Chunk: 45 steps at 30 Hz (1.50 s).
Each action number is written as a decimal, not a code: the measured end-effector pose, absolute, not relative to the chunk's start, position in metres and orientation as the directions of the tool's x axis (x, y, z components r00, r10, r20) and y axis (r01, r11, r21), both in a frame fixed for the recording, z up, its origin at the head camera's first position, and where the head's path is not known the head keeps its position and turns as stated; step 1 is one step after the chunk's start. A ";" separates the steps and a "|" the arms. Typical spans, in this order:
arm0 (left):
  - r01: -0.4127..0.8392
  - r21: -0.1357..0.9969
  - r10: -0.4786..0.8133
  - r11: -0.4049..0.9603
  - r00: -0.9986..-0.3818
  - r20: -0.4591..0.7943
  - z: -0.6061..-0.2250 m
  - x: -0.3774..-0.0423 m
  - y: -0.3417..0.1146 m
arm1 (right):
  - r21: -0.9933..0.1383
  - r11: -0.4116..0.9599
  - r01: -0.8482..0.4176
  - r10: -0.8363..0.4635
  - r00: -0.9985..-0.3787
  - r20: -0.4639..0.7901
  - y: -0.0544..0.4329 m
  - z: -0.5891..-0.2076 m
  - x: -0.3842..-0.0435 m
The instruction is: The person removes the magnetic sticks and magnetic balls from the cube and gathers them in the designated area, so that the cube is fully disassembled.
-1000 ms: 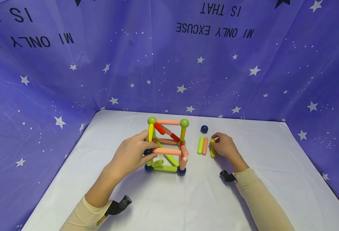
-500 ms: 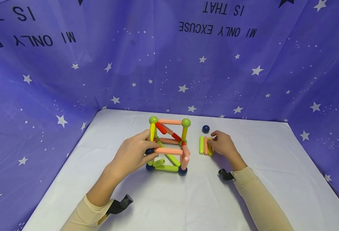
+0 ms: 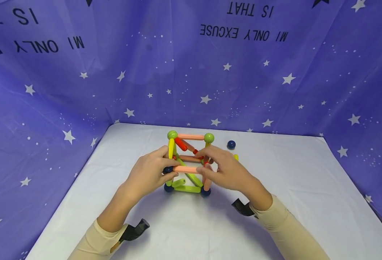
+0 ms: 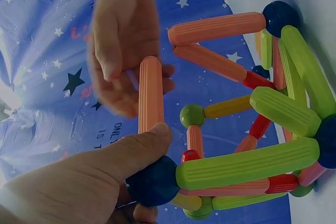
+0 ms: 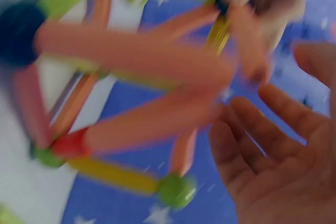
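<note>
A cube-like frame of magnetic building sticks and balls stands on the table; one of its green balls (image 3: 209, 138) is at the top far right corner. My left hand (image 3: 148, 171) pinches a dark blue ball (image 4: 155, 182) at its near left corner. From that ball a pink stick (image 4: 150, 95) reaches right, its far end free of any ball. My right hand (image 3: 225, 169) is at the near right side, thumb and fingers spread around the stick's end and the tilted pink sticks (image 5: 136, 56). Nothing shows in its palm in the right wrist view.
A loose dark blue ball (image 3: 231, 144) lies right of the frame on the white tablecloth (image 3: 295, 173). A yellow stick (image 3: 236, 157) peeks out beyond my right hand, which hides the sticks beside it. A purple star-printed cloth (image 3: 191, 72) rises behind.
My right hand pushed the yellow stick left against the pink and green ones, let it go, and moved left to the frame. My left hand has stayed on its blue ball.
</note>
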<state>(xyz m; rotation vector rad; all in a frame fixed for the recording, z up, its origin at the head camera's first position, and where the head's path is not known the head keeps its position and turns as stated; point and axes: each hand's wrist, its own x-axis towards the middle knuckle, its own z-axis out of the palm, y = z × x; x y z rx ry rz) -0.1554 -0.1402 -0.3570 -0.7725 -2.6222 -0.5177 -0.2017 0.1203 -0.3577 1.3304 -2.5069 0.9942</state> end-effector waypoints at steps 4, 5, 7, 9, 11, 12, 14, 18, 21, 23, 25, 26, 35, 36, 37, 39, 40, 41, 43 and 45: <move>0.575 0.257 0.442 0.777 -0.788 0.428 -0.357 -0.155 -0.140 | -0.340 0.368 -0.865 -0.790 -0.484 0.376 0.101 -0.352 -0.184; 0.576 0.261 0.444 0.775 -0.789 0.424 -0.357 -0.154 -0.141 | -0.296 0.379 -0.877 -0.798 -0.471 0.375 0.098 -0.352 -0.181; 0.583 0.272 0.453 0.765 -0.788 0.416 -0.356 -0.154 -0.141 | -0.226 0.399 -0.888 -0.802 -0.458 0.384 0.093 -0.352 -0.179; 0.592 0.288 0.465 0.753 -0.788 0.404 -0.355 -0.154 -0.143 | -0.208 0.404 -0.891 -0.803 -0.455 0.386 0.091 -0.354 -0.178; 0.604 0.302 0.481 0.738 -0.784 0.391 -0.354 -0.153 -0.144 | -0.215 0.401 -0.891 -0.809 -0.454 0.374 0.091 -0.355 -0.177; 0.608 0.309 0.488 0.731 -0.783 0.386 -0.353 -0.153 -0.145 | -0.221 0.391 -0.894 -0.816 -0.447 0.366 0.092 -0.356 -0.177; 0.613 0.320 0.497 0.722 -0.782 0.376 -0.353 -0.153 -0.146 | -0.235 0.372 -0.898 -0.832 -0.435 0.345 0.093 -0.358 -0.175; 0.622 0.321 0.508 0.715 -0.776 0.374 -0.353 -0.154 -0.147 | -0.231 0.349 -0.908 -0.848 -0.412 0.334 0.094 -0.361 -0.168; 0.627 0.319 0.511 0.711 -0.772 0.378 -0.353 -0.154 -0.147 | -0.228 0.357 -0.906 -0.836 -0.419 0.354 0.098 -0.361 -0.164; 0.627 0.319 0.509 0.711 -0.771 0.381 -0.353 -0.155 -0.147 | -0.247 0.349 -0.904 -0.825 -0.422 0.377 0.101 -0.360 -0.162; 0.625 0.320 0.507 0.712 -0.773 0.381 -0.353 -0.155 -0.148 | -0.266 0.339 -0.902 -0.808 -0.424 0.408 0.106 -0.357 -0.161; 0.623 0.320 0.505 0.714 -0.774 0.381 -0.353 -0.154 -0.148 | -0.278 0.334 -0.901 -0.798 -0.427 0.425 0.109 -0.356 -0.161; 0.610 0.315 0.494 0.727 -0.784 0.377 -0.352 -0.153 -0.149 | -0.368 0.434 -0.822 -0.652 -0.569 0.502 0.142 -0.346 -0.172; 0.610 0.315 0.494 0.727 -0.784 0.377 -0.352 -0.153 -0.149 | -0.375 0.449 -0.811 -0.634 -0.586 0.506 0.145 -0.347 -0.174; 0.610 0.316 0.494 0.726 -0.783 0.378 -0.352 -0.153 -0.149 | -0.387 0.463 -0.797 -0.615 -0.604 0.507 0.149 -0.347 -0.176; 0.610 0.318 0.493 0.726 -0.784 0.377 -0.352 -0.153 -0.149 | -0.398 0.500 -0.769 -0.575 -0.638 0.512 0.156 -0.349 -0.180; 0.609 0.319 0.493 0.726 -0.785 0.376 -0.352 -0.153 -0.149 | -0.403 0.515 -0.757 -0.556 -0.652 0.515 0.159 -0.351 -0.182; 0.608 0.320 0.492 0.727 -0.786 0.374 -0.352 -0.153 -0.149 | -0.410 0.531 -0.742 -0.535 -0.668 0.517 0.163 -0.352 -0.184; 0.605 0.321 0.491 0.729 -0.788 0.371 -0.351 -0.153 -0.149 | -0.419 0.564 -0.712 -0.495 -0.697 0.519 0.169 -0.356 -0.189; 0.603 0.324 0.490 0.729 -0.790 0.368 -0.351 -0.152 -0.149 | -0.429 0.598 -0.677 -0.455 -0.728 0.513 0.174 -0.361 -0.196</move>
